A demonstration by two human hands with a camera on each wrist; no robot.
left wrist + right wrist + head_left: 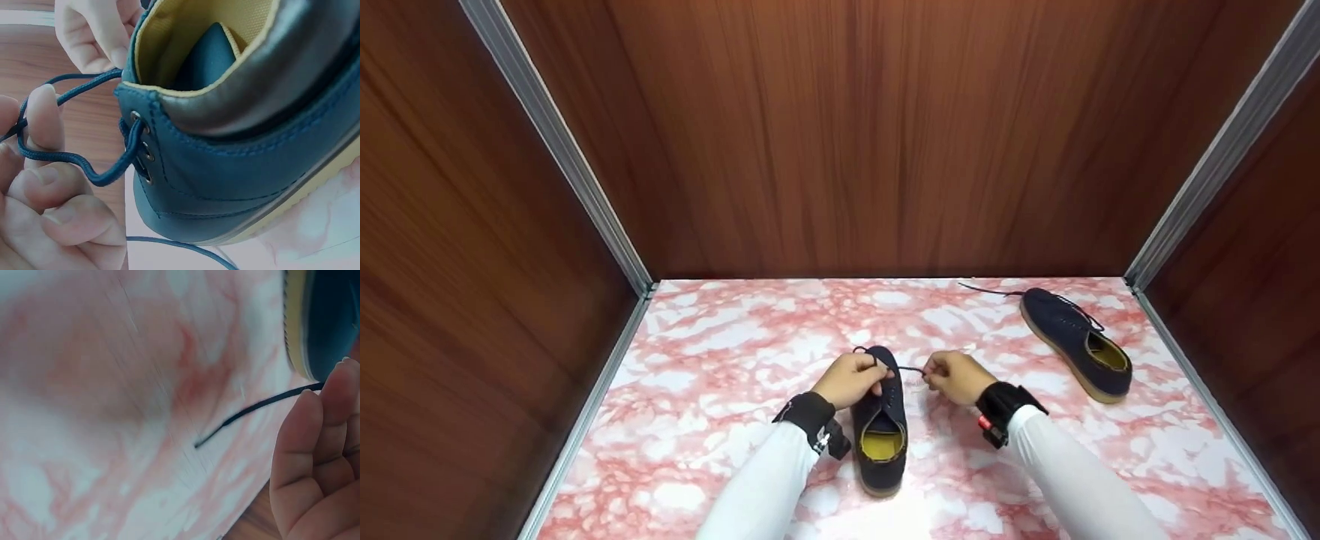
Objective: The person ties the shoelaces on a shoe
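Note:
A navy shoe point(880, 475) with a yellow lining stands upright on the surface, toe pointing away. Over its front part, my left hand point(851, 379) pinches a dark shoelace; in the left wrist view the shoelace point(79, 160) runs from the metal eyelets and loops around the fingers point(45, 118). To the right of the shoe, my right hand point(956, 376) pinches another stretch of lace, drawn out sideways. In the right wrist view the lace end point(253, 406) sticks out past the thumb and fingertip. The left palm is hidden.
A second navy shoe point(1065, 330) lies at the back right, its loose lace point(990, 290) trailing left. The surface point(720, 390) has a pink and white marbled pattern. Brown wood-grain panels point(840, 142) with metal edge strips point(562, 120) enclose the back and sides.

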